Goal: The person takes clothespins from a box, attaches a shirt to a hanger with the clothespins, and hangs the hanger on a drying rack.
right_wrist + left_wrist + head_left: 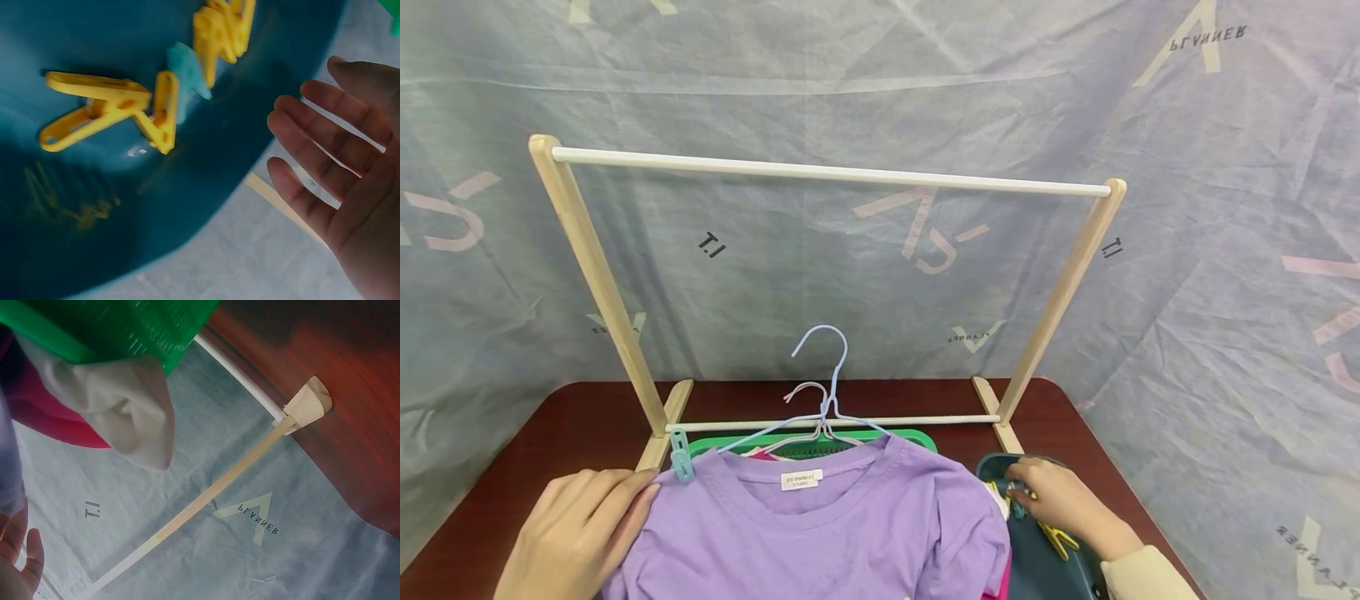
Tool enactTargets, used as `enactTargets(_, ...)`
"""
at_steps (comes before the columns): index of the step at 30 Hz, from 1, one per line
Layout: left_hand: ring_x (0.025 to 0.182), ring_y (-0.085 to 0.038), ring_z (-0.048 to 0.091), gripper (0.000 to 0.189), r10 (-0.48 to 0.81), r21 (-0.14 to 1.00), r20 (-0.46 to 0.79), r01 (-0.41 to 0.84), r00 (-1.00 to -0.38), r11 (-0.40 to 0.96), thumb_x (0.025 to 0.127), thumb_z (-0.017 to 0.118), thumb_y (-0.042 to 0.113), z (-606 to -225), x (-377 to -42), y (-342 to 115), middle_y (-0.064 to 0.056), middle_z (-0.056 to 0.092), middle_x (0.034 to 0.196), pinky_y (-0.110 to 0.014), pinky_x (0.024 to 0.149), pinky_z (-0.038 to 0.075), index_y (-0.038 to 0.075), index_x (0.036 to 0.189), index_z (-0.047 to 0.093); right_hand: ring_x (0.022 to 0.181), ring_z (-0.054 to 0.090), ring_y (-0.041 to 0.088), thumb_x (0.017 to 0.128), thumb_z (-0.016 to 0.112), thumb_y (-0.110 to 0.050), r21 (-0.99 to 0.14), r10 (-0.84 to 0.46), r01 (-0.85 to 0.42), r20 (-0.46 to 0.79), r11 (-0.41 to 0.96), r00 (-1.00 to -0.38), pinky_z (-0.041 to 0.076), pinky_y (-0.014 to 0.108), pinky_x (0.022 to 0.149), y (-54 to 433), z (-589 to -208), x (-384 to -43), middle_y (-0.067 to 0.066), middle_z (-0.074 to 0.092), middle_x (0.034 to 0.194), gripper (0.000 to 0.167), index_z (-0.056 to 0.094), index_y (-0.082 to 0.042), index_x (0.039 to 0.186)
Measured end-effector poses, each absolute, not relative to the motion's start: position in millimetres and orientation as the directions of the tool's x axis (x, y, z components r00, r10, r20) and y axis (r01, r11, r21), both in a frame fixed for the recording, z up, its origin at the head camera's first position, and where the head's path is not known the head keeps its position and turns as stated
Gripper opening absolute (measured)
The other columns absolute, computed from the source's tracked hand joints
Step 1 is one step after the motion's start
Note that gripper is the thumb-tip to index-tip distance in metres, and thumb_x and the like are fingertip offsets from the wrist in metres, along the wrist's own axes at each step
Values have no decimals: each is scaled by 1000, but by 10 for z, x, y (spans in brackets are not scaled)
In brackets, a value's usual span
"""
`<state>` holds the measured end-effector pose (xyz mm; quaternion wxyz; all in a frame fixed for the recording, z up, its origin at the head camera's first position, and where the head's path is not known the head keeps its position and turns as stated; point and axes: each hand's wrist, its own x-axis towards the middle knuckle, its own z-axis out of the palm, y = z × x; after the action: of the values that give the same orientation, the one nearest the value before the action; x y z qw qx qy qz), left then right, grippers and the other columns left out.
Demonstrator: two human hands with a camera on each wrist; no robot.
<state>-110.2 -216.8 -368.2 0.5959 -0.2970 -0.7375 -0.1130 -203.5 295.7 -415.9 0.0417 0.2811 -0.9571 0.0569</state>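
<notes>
A purple T-shirt (pixel 842 533) is on a light blue wire hanger (pixel 840 367), its hook standing up above the collar. A teal clothespin (pixel 681 456) is clipped at the shirt's left shoulder. Right beside that clip, my left hand (pixel 576 529) pinches the shoulder cloth. At the right, my right hand (pixel 1067 500) reaches over a dark blue basin (pixel 1045 567). Its fingers are spread and loosely bent in the right wrist view, holding nothing. Inside the basin lie several yellow clothespins (pixel 100 106) and a teal clothespin (pixel 185 75).
Behind the shirt stands a green basket (pixel 917 437) with pink and white cloth (pixel 119 406) in it. A wooden rack with a white rail (pixel 827 172) rises at the back of the dark red table (pixel 587 408). A second, pinkish hanger (pixel 805 386) shows behind the blue one.
</notes>
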Motion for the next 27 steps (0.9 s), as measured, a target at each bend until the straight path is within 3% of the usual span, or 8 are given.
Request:
enactTargets(11,57,-23,47,40,301,-182,945,564,-124,805,95,45,27,-3700,-1099,-2180,-8,58,65,-33,63,33,-2,77,67,65,54,7,76,68,-13,-7,-560,-567,149,824,-815,42,28,52,2925,-4348,-2053,-7,55,75,8,63,-15,82)
enactTargets(27,56,-23,47,40,310,-186,942,569,-127,801,95,45,28,-3718,-1114,-2203,-8,58,65,-33,64,33,-1,78,67,64,51,5,73,69,-9,-47,-537,-545,123,837,-835,43,27,52,2939,-4518,-2066,-8,55,74,14,64,-19,81)
